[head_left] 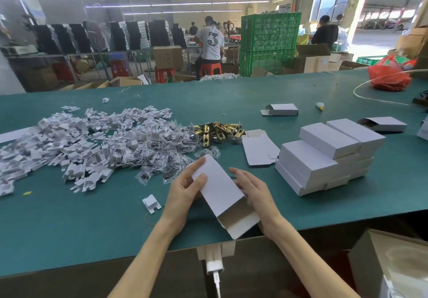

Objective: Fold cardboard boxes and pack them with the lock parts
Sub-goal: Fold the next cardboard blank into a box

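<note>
— What is taking up most of the view?

— A green table (pixel 92 239) is stretching right across, and a big pile of white card inserts (pixel 69 145) is spreading over its left half. Small clear bags of screws (pixel 162 161) are spilling out along the near right edge of that pile.

— And on the right?

— A stack of closed boxes (pixel 324 161) is sitting there in several layers, well apart from the pile. Two open-ended boxes are lying farther back, one (pixel 281 109) behind the stack and one (pixel 385 124) to its right.

— Where is the box being worked on?

— The white box (pixel 218 187) is being held just above the near edge of the table, between the two hands. It is lying slanted, its far end pointing up and left, its open end with the flap hanging out toward the person.

— How are the hands gripping it?

— The left hand (pixel 185 193) is pinching the box's left side, with the thumb pressing on the top face and the index finger running along the far corner. The right hand (pixel 254 193) is lying against the right side with its fingers nearly straight, touching rather than curling round; its thumb is hiding behind the box.

— Anything smaller?

— A flat box blank (pixel 259 150) is lying between the held box and the stack, touching the stack's left side. Brass lock parts (pixel 220 131) are heaping up just behind that blank. A single loose insert (pixel 151 203) is sitting near the left wrist, and a few rubber bands (pixel 246 92) are lying far back on the table
</note>
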{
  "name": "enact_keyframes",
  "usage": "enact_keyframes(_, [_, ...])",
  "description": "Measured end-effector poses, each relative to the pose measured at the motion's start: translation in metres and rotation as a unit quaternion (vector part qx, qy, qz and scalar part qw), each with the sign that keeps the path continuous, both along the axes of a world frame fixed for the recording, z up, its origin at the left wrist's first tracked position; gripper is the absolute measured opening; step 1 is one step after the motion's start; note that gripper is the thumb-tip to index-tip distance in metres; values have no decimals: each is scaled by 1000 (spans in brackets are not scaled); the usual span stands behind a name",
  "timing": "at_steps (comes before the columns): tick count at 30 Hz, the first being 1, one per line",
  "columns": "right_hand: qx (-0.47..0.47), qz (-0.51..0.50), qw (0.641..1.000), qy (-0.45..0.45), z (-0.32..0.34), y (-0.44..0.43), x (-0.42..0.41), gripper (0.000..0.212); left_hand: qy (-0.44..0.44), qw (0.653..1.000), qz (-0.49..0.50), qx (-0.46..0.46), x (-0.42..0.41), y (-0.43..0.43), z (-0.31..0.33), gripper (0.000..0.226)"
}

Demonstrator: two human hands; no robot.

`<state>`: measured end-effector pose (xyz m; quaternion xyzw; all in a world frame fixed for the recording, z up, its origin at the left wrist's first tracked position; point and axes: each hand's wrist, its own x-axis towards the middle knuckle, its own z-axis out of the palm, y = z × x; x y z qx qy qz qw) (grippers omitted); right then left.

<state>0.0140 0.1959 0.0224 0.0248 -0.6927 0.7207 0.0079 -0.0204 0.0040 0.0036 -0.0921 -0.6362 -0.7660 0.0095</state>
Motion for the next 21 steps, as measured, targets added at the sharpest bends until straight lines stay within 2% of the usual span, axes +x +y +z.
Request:
enact_keyframes(5, [-103, 15, 994, -32, 1, 6, -1, 58, 5, 994, 101, 32, -6, -4, -7, 35])
enact_keyframes(8, [-89, 23, 996, -14, 1, 5, 0, 52, -2, 989, 135, 51, -7, -6, -7, 36])
enact_keyframes(13, [21, 41, 999, 24, -1, 1, 2, 33, 16, 997, 75, 0, -2, -1, -2, 41])
enact_keyframes(21, [-28, 26, 999, 11, 0, 2, 3, 29, 22, 998, 64, -13, 1, 0, 0, 36])
